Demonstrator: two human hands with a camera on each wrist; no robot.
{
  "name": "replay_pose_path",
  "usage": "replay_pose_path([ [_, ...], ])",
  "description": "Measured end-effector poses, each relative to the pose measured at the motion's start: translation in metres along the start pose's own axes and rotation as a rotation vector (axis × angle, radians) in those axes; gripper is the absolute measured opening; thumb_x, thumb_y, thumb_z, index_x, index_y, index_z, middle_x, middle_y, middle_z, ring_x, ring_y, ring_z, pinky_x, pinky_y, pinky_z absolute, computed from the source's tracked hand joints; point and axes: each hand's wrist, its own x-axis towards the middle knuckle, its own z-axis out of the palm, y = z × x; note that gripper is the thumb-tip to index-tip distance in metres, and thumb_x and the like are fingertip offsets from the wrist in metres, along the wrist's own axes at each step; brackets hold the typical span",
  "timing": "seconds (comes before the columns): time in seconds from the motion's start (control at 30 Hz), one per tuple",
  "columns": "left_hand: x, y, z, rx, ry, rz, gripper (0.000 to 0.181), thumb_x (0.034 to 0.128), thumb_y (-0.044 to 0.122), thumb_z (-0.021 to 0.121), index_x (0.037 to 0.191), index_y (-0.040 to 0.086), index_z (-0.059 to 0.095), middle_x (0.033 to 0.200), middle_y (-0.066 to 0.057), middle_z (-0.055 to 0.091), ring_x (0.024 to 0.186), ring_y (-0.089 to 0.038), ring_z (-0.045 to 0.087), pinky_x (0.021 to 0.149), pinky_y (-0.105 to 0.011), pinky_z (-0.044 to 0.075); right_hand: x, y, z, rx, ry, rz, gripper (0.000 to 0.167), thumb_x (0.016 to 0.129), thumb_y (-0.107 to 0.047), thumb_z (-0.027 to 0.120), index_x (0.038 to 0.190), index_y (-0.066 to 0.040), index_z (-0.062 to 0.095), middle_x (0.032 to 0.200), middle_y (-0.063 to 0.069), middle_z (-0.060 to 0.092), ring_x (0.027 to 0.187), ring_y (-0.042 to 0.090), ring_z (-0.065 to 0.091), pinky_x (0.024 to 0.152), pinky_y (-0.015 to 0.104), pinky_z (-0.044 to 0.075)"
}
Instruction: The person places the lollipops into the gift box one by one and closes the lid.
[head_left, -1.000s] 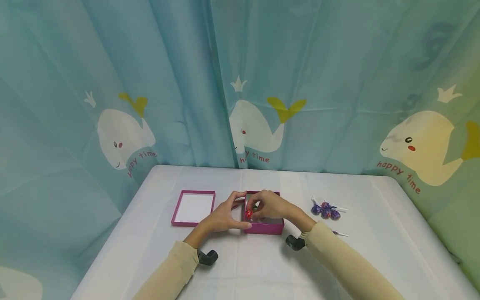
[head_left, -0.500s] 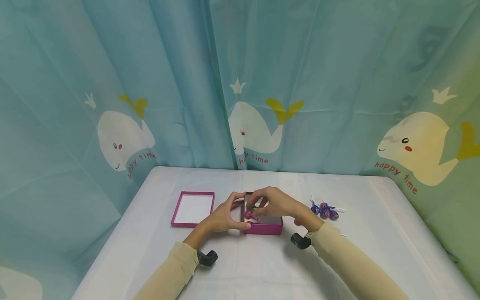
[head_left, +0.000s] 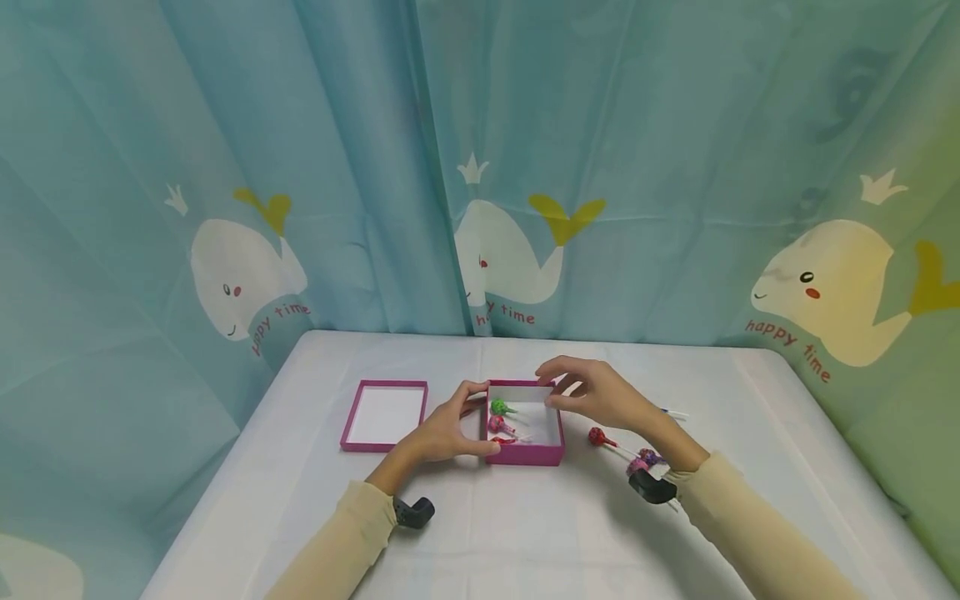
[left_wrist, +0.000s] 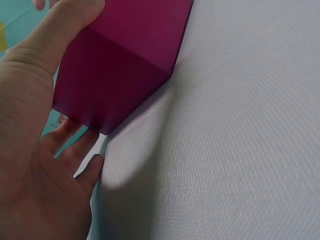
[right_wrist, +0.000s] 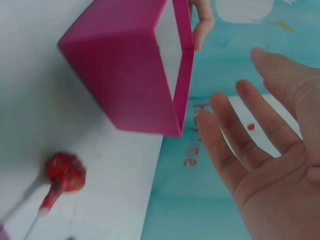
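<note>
At least three lollipops (head_left: 497,425) lie at left inside the box (head_left: 532,455), other lollipops (head_left: 597,437) remain on the bench (head_left: 540,533) at right, left hand (head_left: 447,427) fingers grip the box, and right hand (head_left: 600,396) fingers are relaxed, empty.

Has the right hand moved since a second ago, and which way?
Yes. In the head view, against the pink box, the right hand has moved rightward and up in the picture, its fingertips now near the box's far right corner.

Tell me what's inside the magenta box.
A green lollipop, a pink lollipop and part of a red wrapper show; the near wall of the box covers anything against it.
</note>
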Motion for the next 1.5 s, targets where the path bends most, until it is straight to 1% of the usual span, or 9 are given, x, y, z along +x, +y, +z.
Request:
replay_pose_path([
  [0.13,0.000,-0.001,0.000,0.001,0.000,-0.002,0.098,0.0793,0.037,0.089,0.154,0.013,0.031,0.162,-0.011,0.037,0.147,-0.035,0.040,0.120,-0.051,0.032,-0.014,0.006,-0.008,-0.012,0.044,-0.007,0.040,0.092,-0.016,0.080,0.130,-0.018,0.067,0.121,0.007,0.071,0.100,0.017,0.071,0.086,0.035,0.061],
  [0.37,0.000,-0.002,0.000,-0.004,-0.005,-0.001,0.098,0.0799,0.036,0.089,0.154,0.011,0.031,0.163,-0.012,0.036,0.148,-0.034,0.038,0.121,-0.050,0.030,-0.038,0.025,-0.012,-0.020,0.092,0.030,0.043,0.091,-0.019,0.081,0.130,-0.021,0.065,0.117,-0.003,0.071,0.100,0.015,0.071,0.086,0.033,0.060],
  [0.57,-0.001,-0.001,0.000,-0.004,-0.010,0.013,0.097,0.0805,0.035,0.089,0.154,0.008,0.031,0.164,-0.012,0.035,0.148,-0.033,0.038,0.121,-0.050,0.030,-0.056,0.042,-0.006,-0.036,0.111,0.060,0.044,0.091,-0.011,0.080,0.131,-0.019,0.064,0.117,0.009,0.072,0.098,0.016,0.072,0.083,0.034,0.061],
  [0.63,-0.001,-0.001,0.000,-0.002,-0.011,0.013,0.098,0.0806,0.035,0.089,0.154,0.008,0.031,0.164,-0.011,0.035,0.148,-0.033,0.038,0.121,-0.049,0.030,-0.062,0.047,-0.003,-0.022,0.109,0.078,0.045,0.090,-0.008,0.080,0.132,-0.016,0.064,0.118,0.012,0.072,0.097,0.017,0.072,0.081,0.034,0.061],
  [0.77,0.000,0.000,0.000,0.003,-0.009,0.011,0.098,0.0802,0.036,0.089,0.154,0.010,0.031,0.164,-0.010,0.035,0.148,-0.031,0.039,0.121,-0.050,0.030,-0.070,0.054,0.002,-0.003,0.100,0.124,0.048,0.090,-0.013,0.081,0.134,-0.010,0.064,0.119,0.013,0.071,0.094,0.017,0.072,0.077,0.031,0.060],
  [0.9,0.001,-0.001,0.000,0.004,-0.003,0.008,0.098,0.0791,0.038,0.089,0.153,0.011,0.031,0.163,-0.009,0.037,0.149,-0.030,0.038,0.122,-0.049,0.030,-0.077,0.060,0.007,-0.022,0.084,0.170,0.049,0.088,-0.020,0.083,0.133,-0.011,0.065,0.116,0.007,0.071,0.091,0.014,0.070,0.075,0.028,0.058],
  [0.97,0.001,-0.002,0.000,0.002,-0.004,0.004,0.099,0.0788,0.038,0.090,0.154,0.011,0.031,0.163,-0.009,0.037,0.149,-0.031,0.038,0.122,-0.049,0.029,-0.079,0.063,0.009,-0.047,0.073,0.182,0.049,0.087,-0.021,0.084,0.132,-0.012,0.065,0.112,0.003,0.070,0.087,0.013,0.067,0.071,0.026,0.056],
  [1.13,0.001,-0.002,0.001,0.001,-0.011,-0.005,0.101,0.0785,0.039,0.089,0.156,0.014,0.030,0.163,-0.008,0.036,0.148,-0.030,0.038,0.122,-0.048,0.030,-0.082,0.068,0.014,-0.099,0.082,0.166,0.048,0.086,-0.019,0.086,0.129,-0.012,0.067,0.100,-0.001,0.069,0.077,0.011,0.059,0.061,0.024,0.050],
  [1.5,0.000,-0.002,0.000,0.004,-0.010,-0.011,0.101,0.0781,0.040,0.090,0.156,0.014,0.030,0.164,-0.008,0.035,0.149,-0.030,0.038,0.122,-0.047,0.029,-0.080,0.072,0.021,-0.135,0.096,0.177,0.035,0.086,-0.007,0.082,0.119,-0.012,0.072,0.096,-0.003,0.070,0.073,0.009,0.058,0.064,0.024,0.052],
])
